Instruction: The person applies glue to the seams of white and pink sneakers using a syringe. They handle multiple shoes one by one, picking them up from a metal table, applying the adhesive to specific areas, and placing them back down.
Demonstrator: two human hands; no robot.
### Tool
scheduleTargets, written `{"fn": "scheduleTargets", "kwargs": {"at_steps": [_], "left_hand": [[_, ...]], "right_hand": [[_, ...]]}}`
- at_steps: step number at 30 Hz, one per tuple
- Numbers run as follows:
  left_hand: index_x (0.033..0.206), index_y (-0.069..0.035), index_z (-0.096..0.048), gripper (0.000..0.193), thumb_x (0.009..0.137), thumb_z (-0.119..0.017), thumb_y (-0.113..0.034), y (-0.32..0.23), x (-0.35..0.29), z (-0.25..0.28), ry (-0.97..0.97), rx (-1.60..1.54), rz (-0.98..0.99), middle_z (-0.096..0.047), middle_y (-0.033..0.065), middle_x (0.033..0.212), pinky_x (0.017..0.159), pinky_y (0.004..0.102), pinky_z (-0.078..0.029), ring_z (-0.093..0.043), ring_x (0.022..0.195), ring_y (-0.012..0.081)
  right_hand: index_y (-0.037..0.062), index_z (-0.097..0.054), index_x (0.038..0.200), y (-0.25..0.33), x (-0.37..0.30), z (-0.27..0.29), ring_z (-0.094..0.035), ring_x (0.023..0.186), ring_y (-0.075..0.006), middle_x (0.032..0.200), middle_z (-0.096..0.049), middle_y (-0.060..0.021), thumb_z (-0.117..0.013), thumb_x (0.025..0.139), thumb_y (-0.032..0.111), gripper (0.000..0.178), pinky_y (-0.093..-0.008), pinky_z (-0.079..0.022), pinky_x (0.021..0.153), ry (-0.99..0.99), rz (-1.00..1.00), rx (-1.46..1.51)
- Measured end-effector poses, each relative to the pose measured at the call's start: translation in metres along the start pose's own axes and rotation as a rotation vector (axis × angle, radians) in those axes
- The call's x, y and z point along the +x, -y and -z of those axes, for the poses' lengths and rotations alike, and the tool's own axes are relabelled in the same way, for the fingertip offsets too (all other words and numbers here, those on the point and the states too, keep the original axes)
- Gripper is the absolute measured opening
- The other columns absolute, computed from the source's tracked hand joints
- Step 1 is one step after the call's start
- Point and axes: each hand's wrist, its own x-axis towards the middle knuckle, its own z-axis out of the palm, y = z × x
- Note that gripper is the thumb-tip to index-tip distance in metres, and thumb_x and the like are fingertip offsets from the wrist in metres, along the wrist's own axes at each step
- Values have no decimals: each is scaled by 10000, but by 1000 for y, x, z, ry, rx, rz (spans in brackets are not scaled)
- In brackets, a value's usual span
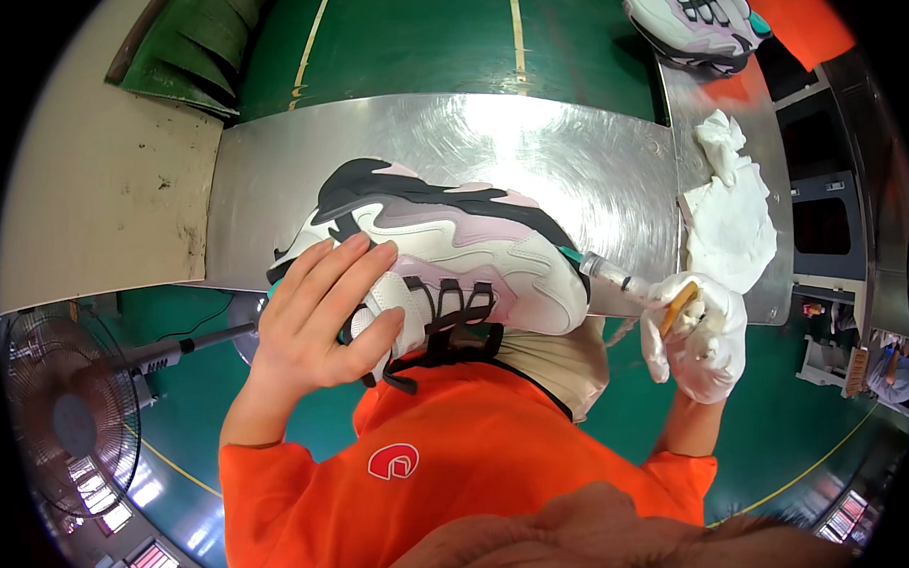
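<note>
A white, lilac and black sneaker [483, 238] is tilted on its side above the metal tabletop, its dark sole turned away from me and its black laces toward me. My bare left hand [325, 309] is wrapped round its heel end, with the fingers across the upper. My right hand [707, 345], in a white glove, is closed on a clear syringe-like tube [614, 275]. The tube's tip is at the teal patch on the sneaker's toe; whether it touches cannot be told. A short tan stick [679, 308] also shows among the gloved fingers.
A crumpled white cloth [733, 224] lies on the metal table [429, 125] at right. Another similar sneaker [694, 27] stands at far right, beside an orange sleeve [795, 12]. Beyond the table runs a green conveyor belt [416, 45]. A standing fan [74, 422] is at left.
</note>
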Motion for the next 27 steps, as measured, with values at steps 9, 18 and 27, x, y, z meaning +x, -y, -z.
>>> {"fn": "scheduleTargets", "kwargs": {"at_steps": [9,18,27], "left_hand": [[1001,-139,-521,183,842,-594,-84,-33,-3,-8,-18,93,38,-661,187,1088,760,403,-535,-616,1010,343],[1067,-110,-487,246,852,-601,-74,-49,5,-10,10,115,86,-645,199,1124,792,431,-530,-621,998,357],[1069,-99,-470,322,817,-668,-128,-49,1,-12,-5,114,67,-625,217,1149,826,445,-519,-617,988,377]], "right_hand": [[-217,-531,1015,-34,-15,28,-531,474,-223,717,-587,-219,-771,702,280,635,-272,-415,370,-26,162,270],[-217,-516,1022,-61,-33,30,-502,445,-237,695,-537,-175,-762,728,311,652,-295,-375,338,-140,268,399],[-188,-520,1061,-66,-48,13,-544,541,-243,749,-545,-139,-765,731,326,658,-293,-426,407,-238,266,423]]}}
